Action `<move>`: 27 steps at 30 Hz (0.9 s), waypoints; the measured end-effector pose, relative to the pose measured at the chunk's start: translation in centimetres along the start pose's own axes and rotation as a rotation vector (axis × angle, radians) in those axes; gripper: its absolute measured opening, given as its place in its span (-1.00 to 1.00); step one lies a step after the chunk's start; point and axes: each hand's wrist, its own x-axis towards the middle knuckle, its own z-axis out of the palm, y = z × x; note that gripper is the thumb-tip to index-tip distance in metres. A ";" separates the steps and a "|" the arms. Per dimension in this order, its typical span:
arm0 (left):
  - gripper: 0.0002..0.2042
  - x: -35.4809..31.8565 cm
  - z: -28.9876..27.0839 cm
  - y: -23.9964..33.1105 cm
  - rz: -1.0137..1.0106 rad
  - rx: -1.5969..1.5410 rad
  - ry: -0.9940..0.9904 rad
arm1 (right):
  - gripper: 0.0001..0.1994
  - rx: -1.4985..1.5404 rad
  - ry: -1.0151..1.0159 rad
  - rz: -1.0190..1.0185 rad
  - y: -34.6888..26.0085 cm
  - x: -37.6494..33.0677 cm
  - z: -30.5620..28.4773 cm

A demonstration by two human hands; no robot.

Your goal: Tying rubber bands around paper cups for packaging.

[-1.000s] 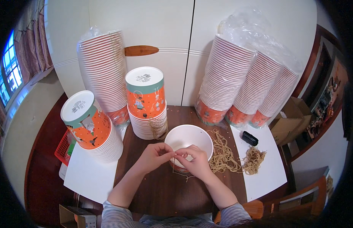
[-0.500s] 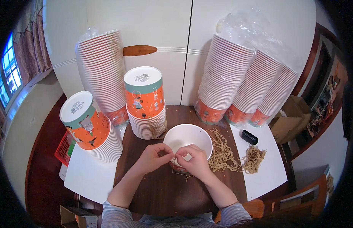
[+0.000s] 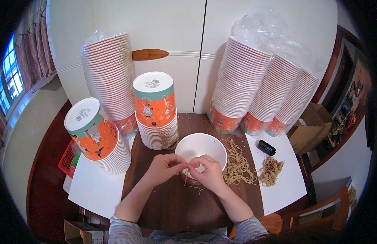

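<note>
An open paper bucket (image 3: 196, 143), white inside, stands upright in front of me. Over its near rim, my left hand (image 3: 166, 167) and my right hand (image 3: 206, 171) meet fingertip to fingertip. Both are closed in a pinch on a thin tan string (image 3: 186, 181), whose loose end dangles down to the tabletop. The fingers cover the exact spot where the string is gripped. Just right of the bucket lies a tangled heap of the same string (image 3: 238, 164).
Upside-down bucket stacks stand left (image 3: 97, 138) and centre-left (image 3: 154, 110). Tall plastic-wrapped stacks rise at back left (image 3: 109, 77) and back right (image 3: 241, 81). A second string bundle (image 3: 271, 171) and a small black object (image 3: 266, 147) lie on the table's white right side.
Both hands stay pinched over the bucket's near rim. The left thumb and fingers have shifted very slightly; nothing else has visibly moved.
</note>
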 end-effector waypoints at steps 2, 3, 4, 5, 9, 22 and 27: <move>-0.87 -0.1 0.0 0.1 -0.003 0.054 0.017 | -0.90 0.011 -0.022 -0.005 0.0 0.0 0.0; -0.88 -0.1 0.0 0.2 -0.001 0.036 0.030 | -0.90 0.012 -0.022 -0.005 0.0 0.1 0.0; -0.89 -0.1 0.0 0.2 0.001 0.018 0.043 | -0.88 0.014 -0.041 -0.019 -0.1 0.2 0.0; -0.89 -0.1 0.1 0.3 0.001 0.018 0.043 | -0.85 0.017 -0.060 -0.033 -0.1 0.2 0.0; -0.92 -0.1 0.1 0.6 0.035 -0.118 0.040 | -0.83 0.003 -0.115 0.013 -0.3 0.0 -0.2; -0.93 -0.1 -0.4 0.6 0.057 -0.192 0.084 | -0.92 0.143 -0.175 0.151 0.1 0.1 -0.7; -0.93 -0.2 -0.4 0.7 0.064 -0.225 0.093 | -0.92 0.166 -0.190 0.181 0.2 0.1 -0.8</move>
